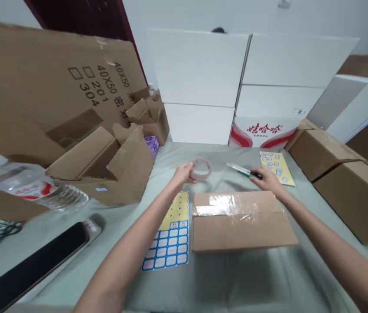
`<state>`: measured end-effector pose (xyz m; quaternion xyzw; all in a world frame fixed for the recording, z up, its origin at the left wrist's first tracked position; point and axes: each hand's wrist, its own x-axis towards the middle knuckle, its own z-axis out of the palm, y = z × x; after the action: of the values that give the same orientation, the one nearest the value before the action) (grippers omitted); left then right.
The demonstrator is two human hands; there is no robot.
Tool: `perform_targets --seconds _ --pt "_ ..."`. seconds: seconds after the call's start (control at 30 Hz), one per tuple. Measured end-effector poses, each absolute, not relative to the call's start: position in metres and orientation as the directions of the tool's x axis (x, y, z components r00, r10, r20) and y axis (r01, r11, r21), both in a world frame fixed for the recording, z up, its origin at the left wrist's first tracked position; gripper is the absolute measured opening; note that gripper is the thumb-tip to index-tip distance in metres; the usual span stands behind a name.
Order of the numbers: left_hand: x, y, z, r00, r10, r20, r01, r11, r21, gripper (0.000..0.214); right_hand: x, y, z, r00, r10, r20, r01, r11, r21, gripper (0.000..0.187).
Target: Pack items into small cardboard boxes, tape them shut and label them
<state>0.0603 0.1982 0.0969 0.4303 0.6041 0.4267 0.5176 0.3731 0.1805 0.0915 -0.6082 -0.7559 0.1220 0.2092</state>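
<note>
My left hand (184, 173) pinches the left side of a roll of clear tape (209, 170), which is behind the carton. In my right hand (266, 179) is a utility knife (244, 171) with a green and black handle, its pale blade pointing left. Between my forearms sits a closed cardboard box (242, 230), with shiny clear tape along its top seam. A sheet of blue-framed labels (167, 243) lies to the left of the box, partly behind my left forearm. A yellow sticker sheet (277, 167) lies beyond my right hand.
At the left are an open cardboard box (128, 174), a water bottle (37, 184) and a phone (37, 265). Brown cartons (350, 187) line the right side. White boxes (200, 74) stand along the back. A purple packet (152, 144) sits behind the open box.
</note>
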Motion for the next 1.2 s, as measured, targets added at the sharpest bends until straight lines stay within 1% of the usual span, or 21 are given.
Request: perform_targets --seconds 0.07,0.17,0.23,0.3,0.37,0.43,0.5,0.57,0.6,0.67,0.73,0.77,0.8,0.83,0.9,0.93,0.97,1.03,1.07,1.13,1.2 --pt "0.070 0.215 0.079 -0.078 0.959 -0.271 0.171 0.281 0.944 0.037 0.362 0.201 0.068 -0.218 0.964 0.152 0.859 0.263 -0.438 0.028" --pt "0.080 0.229 0.058 -0.088 0.972 -0.219 0.312 0.236 0.920 0.037 0.358 0.214 0.056 -0.255 0.957 0.139 0.845 0.290 -0.450 0.032" --pt "0.081 0.234 0.050 -0.110 0.982 -0.152 0.394 0.184 0.901 0.037 0.365 0.209 0.069 -0.250 0.957 0.146 0.833 0.290 -0.471 0.038" --pt "0.080 0.237 0.047 -0.134 0.988 -0.072 0.457 0.126 0.881 0.036 0.374 0.189 0.097 -0.253 0.953 0.164 0.812 0.301 -0.500 0.045" --pt "0.078 0.237 0.048 -0.150 0.989 0.010 0.493 0.066 0.867 0.037 0.374 0.157 0.130 -0.323 0.929 0.183 0.766 0.370 -0.526 0.049" --pt "0.077 0.232 0.055 -0.144 0.986 0.086 0.501 -0.002 0.865 0.038 0.361 0.119 0.157 -0.568 0.808 0.158 0.647 0.557 -0.521 0.055" --pt "0.074 0.221 0.067 -0.116 0.983 0.144 0.479 -0.072 0.875 0.035 0.339 0.087 0.172 -0.746 0.651 0.136 0.555 0.722 -0.414 0.070" --pt "0.069 0.200 0.084 -0.074 0.981 0.182 0.427 -0.134 0.894 0.031 0.322 0.068 0.177 -0.820 0.563 0.109 0.510 0.802 -0.310 0.085" --pt "0.064 0.185 0.092 -0.052 0.980 0.193 0.392 -0.158 0.906 0.034 0.320 0.063 0.177 -0.826 0.556 0.096 0.514 0.811 -0.279 0.089" --pt "0.054 0.148 0.106 -0.019 0.978 0.207 0.310 -0.191 0.932 0.047 0.331 0.059 0.173 -0.791 0.604 0.093 0.565 0.781 -0.266 0.089" --pt "0.046 0.104 0.112 -0.025 0.977 0.210 0.202 -0.201 0.959 0.056 0.360 0.058 0.164 -0.699 0.708 0.101 0.655 0.690 -0.308 0.089" --pt "0.045 0.081 0.111 -0.052 0.977 0.206 0.075 -0.202 0.977 0.056 0.378 0.057 0.158 -0.634 0.766 0.106 0.695 0.625 -0.357 0.091" --pt "0.045 0.060 0.108 -0.059 0.979 0.198 -0.008 -0.198 0.980 0.055 0.396 0.056 0.149 -0.565 0.819 0.099 0.719 0.548 -0.428 0.097" --pt "0.047 0.040 0.102 -0.057 0.978 0.200 -0.050 -0.202 0.978 0.056 0.410 0.055 0.139 -0.505 0.860 0.068 0.721 0.464 -0.515 0.104" --pt "0.057 0.011 0.089 -0.020 0.986 0.163 -0.068 -0.164 0.984 0.061 0.426 0.052 0.116 -0.473 0.881 0.004 0.627 0.339 -0.702 0.120" --pt "0.063 0.001 0.082 -0.009 0.990 0.141 -0.058 -0.141 0.988 0.063 0.425 0.051 0.105 -0.474 0.880 -0.022 0.587 0.298 -0.753 0.128" --pt "0.069 -0.004 0.076 -0.011 0.993 0.121 -0.032 -0.122 0.992 0.065 0.421 0.052 0.095 -0.469 0.882 -0.044 0.571 0.265 -0.777 0.135" --pt "0.078 -0.008 0.068 -0.051 0.994 0.094 0.045 -0.092 0.995 0.068 0.405 0.055 0.081 -0.487 0.873 0.015 0.458 0.271 -0.847 0.145" --pt "0.081 -0.006 0.065 -0.083 0.993 0.083 0.084 -0.076 0.994 0.069 0.396 0.057 0.076 -0.481 0.875 0.050 0.403 0.272 -0.874 0.145" --pt "0.083 -0.002 0.062 -0.116 0.991 0.062 0.118 -0.048 0.992 0.068 0.385 0.054 0.072 -0.425 0.897 0.117 0.364 0.288 -0.886 0.145" --pt "0.083 0.000 0.062 -0.087 0.995 0.053 0.075 -0.046 0.996 0.063 0.382 0.036 0.069 -0.300 0.928 0.221 0.297 0.311 -0.903 0.138"
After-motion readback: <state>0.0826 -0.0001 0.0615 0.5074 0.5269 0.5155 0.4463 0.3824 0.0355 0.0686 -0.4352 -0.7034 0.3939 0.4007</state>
